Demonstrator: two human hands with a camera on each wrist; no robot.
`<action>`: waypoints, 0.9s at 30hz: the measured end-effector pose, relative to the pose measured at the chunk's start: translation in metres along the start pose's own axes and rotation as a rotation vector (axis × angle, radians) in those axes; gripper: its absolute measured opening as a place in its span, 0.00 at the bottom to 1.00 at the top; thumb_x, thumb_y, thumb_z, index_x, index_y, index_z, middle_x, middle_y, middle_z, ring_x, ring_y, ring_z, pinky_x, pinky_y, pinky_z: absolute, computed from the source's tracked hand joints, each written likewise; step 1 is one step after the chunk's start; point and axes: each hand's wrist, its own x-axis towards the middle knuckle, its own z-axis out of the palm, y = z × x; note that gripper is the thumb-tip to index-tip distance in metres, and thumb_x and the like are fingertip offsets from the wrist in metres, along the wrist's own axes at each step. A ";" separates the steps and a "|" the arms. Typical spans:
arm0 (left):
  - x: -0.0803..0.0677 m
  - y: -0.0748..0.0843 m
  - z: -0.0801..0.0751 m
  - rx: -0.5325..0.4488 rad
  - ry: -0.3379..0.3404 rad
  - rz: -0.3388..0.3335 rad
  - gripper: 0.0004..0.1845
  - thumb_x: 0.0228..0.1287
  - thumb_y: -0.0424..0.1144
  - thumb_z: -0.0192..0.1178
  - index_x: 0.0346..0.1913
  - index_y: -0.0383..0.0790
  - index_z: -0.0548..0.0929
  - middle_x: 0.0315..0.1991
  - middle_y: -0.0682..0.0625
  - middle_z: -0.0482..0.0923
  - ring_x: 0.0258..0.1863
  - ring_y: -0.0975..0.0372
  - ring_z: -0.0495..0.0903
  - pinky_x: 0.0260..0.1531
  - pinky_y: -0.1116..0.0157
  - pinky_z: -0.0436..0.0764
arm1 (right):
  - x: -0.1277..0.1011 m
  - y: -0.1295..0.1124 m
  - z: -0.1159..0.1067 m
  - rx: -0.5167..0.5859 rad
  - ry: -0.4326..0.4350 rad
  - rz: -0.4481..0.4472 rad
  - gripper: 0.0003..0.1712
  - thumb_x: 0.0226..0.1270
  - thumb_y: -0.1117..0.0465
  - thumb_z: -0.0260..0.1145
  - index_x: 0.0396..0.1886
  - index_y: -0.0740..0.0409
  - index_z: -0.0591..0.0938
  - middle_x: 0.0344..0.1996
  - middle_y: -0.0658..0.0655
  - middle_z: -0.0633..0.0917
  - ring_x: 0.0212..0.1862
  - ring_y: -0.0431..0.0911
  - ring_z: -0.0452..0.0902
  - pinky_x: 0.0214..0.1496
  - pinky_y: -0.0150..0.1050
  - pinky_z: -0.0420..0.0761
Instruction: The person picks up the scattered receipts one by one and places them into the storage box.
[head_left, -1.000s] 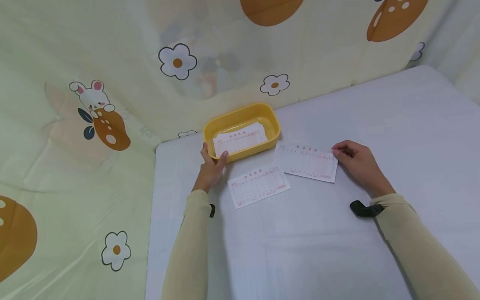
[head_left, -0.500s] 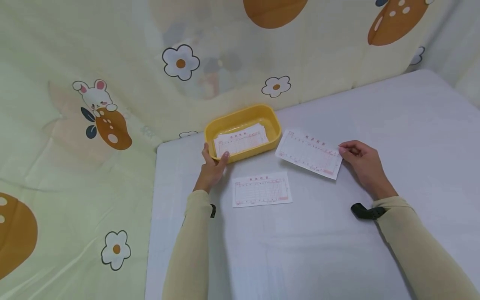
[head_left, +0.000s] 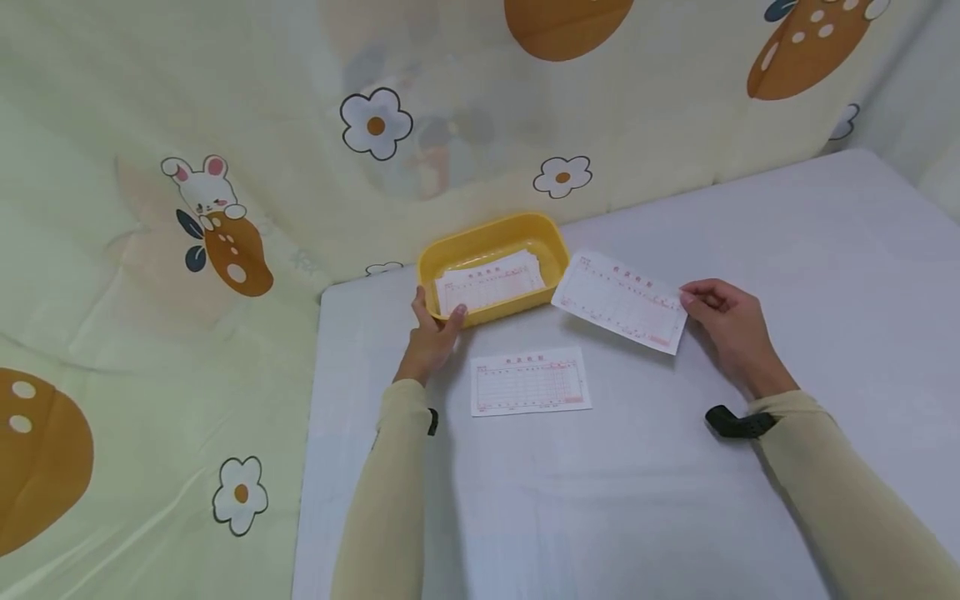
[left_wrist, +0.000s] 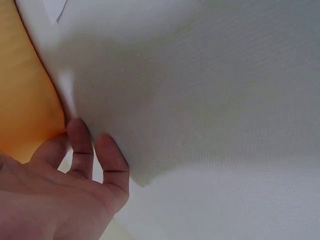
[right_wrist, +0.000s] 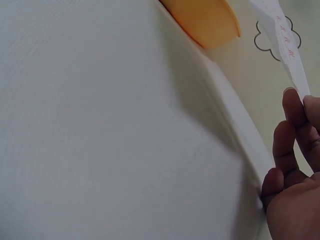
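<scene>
A yellow plastic basket (head_left: 517,312) stands near the table's back edge, with a pile of printed receipt slips (head_left: 491,285) inside. My left hand (head_left: 431,342) holds its near left corner, thumb at the front rim and fingers along the side. In the left wrist view the hand (left_wrist: 75,185) lies against the orange-looking basket wall (left_wrist: 27,90). My right hand (head_left: 727,325) pinches the right edge of a receipt slip (head_left: 622,302), which is lifted and tilted, its left end close to the basket. Another receipt slip (head_left: 531,382) lies flat on the table in front of the basket.
A white cloth covers the table (head_left: 600,508). Behind it and on the left hangs a pale curtain (head_left: 465,108) printed with flowers and rabbits. A dark band (head_left: 738,422) sits on the right wrist.
The right hand has raised its receipt slip off the other one and tilted it. The lower slip has turned straighter on the table. The left hand still holds the basket.
</scene>
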 end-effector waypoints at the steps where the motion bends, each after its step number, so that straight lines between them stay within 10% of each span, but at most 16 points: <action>1: 0.000 0.000 0.000 0.000 0.001 -0.004 0.54 0.74 0.75 0.51 0.85 0.67 0.27 0.80 0.28 0.59 0.77 0.37 0.65 0.76 0.39 0.61 | 0.002 -0.002 0.001 -0.024 -0.003 -0.007 0.14 0.83 0.62 0.64 0.59 0.67 0.83 0.41 0.45 0.86 0.42 0.39 0.75 0.40 0.24 0.78; 27: 0.003 0.003 0.001 -0.012 0.012 -0.061 0.55 0.72 0.76 0.53 0.86 0.69 0.30 0.82 0.31 0.58 0.77 0.36 0.64 0.75 0.36 0.60 | 0.068 -0.114 0.104 -0.075 -0.107 -0.192 0.16 0.84 0.59 0.63 0.58 0.66 0.85 0.50 0.62 0.84 0.49 0.48 0.75 0.48 0.38 0.70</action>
